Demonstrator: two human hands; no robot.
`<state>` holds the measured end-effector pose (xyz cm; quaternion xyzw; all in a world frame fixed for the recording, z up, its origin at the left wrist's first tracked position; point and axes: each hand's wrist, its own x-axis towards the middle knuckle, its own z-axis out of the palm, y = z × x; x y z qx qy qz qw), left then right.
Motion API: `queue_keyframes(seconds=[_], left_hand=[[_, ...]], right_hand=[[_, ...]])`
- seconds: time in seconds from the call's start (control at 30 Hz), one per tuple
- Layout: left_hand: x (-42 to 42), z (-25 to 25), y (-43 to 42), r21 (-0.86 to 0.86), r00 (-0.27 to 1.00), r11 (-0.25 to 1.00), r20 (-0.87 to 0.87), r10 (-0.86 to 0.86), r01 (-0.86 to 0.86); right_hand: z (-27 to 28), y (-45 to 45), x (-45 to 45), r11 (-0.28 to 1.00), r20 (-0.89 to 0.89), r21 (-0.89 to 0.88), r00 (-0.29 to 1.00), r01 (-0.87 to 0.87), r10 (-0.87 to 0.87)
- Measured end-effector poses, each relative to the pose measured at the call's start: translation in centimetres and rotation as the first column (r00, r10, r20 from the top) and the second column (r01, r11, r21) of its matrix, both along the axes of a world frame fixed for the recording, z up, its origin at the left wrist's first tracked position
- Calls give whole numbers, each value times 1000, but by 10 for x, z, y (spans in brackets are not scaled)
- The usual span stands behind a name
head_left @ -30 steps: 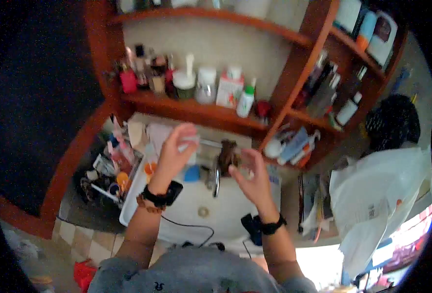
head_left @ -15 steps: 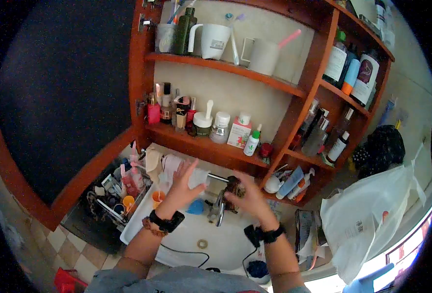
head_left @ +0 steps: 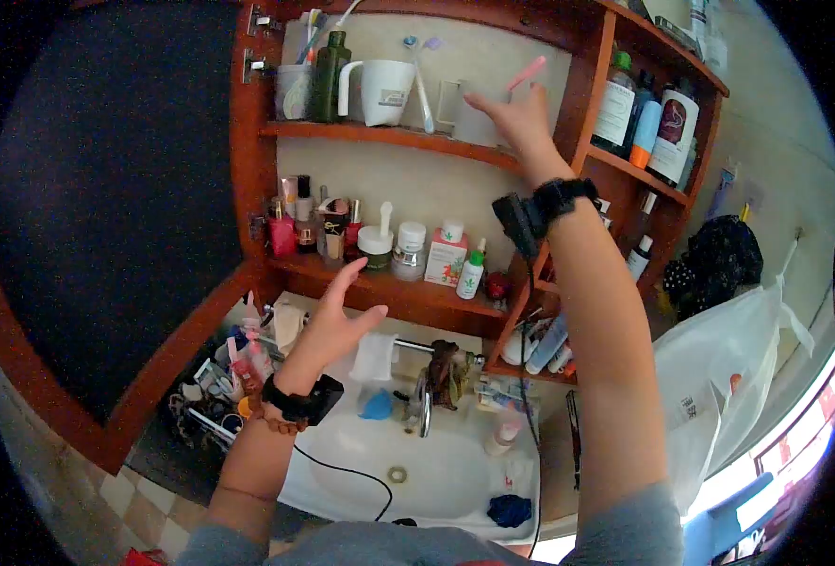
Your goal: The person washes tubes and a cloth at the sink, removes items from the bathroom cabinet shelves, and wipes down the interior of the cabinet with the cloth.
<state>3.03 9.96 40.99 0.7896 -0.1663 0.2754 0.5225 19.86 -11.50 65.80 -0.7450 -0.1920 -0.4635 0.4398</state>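
My right hand [head_left: 519, 118] is raised to the upper shelf, its fingers spread around a pale cup [head_left: 477, 124] with a pink-handled item [head_left: 528, 73] in it. Whether the fingers press on the cup is hard to tell. Lower down, my left hand [head_left: 335, 325] hangs in the air with thumb and fingers apart, holding nothing. It is just below the middle shelf, near a white-lidded jar [head_left: 376, 247]. A white mug [head_left: 385, 91] and a dark green bottle [head_left: 331, 77] stand left of the cup. Both wrists wear black straps with devices.
Beneath the shelves is a white sink [head_left: 342, 451] with a faucet [head_left: 425, 406] and a blue item [head_left: 377, 406]. An open dark cabinet door [head_left: 115, 208] fills the left. A white plastic bag [head_left: 719, 377] hangs at the right. Small bottles line the shelves.
My right hand has gone from above the faucet up to the pale cup on the upper shelf. My left hand stays low, still apart-fingered. The view has shifted slightly.
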Motion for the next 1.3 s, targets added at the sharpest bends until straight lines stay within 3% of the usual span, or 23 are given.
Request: queue_keyframes(seconds=[0.17,0.27,0.37,0.4,0.5,0.63,0.7,0.77,0.83,0.9,1.0,1.07,1.13,1.3], left_hand=[[-1,14,15,-64,999,997,7,-49,50],[2,20,26,-55,997,997,52,-57,60],[-1,24,32,-55,995,995,72,-75,79],[-3,26,32,-59,996,996,61,-64,68],[-2,21,34,-59,997,996,47,-60,62],[-8,9,30,-182,991,974,14,-134,134],[-17,1,28,-252,986,954,-6,-168,161],[-34,-9,24,-316,974,925,-5,-225,211],[-34,-8,24,-358,952,895,-48,-301,265],[-38,-21,24,-390,891,851,-141,-432,351],[-48,-57,18,-463,779,786,-270,-566,410],[-73,-99,16,-525,724,752,-325,-609,398],[-86,-132,11,-594,634,728,-425,-646,343],[-126,-227,-4,-496,522,841,-670,-528,214]], right_hand=[[-1,20,15,996,-72,26,994,-81,83],[-7,25,35,994,-144,-32,984,104,-108],[-3,14,44,992,-140,-5,983,123,-122],[-4,11,25,992,-38,6,991,129,-128],[6,-1,-6,999,169,-46,985,-20,27],[-9,-14,-37,980,45,-97,983,-173,178],[-44,-11,-83,960,-25,-57,962,-274,273],[-90,26,-167,891,-54,212,906,-401,420],[-134,28,-175,893,-160,245,893,-377,421],[-196,-12,-159,926,-314,-44,885,-376,344],[-272,-21,-186,934,-431,-203,883,-295,185],[-328,-13,-212,936,-554,-23,784,-350,280],[-379,-14,-226,918,-656,10,690,-397,306],[-451,-4,-266,883,-719,1,613,-469,327]])
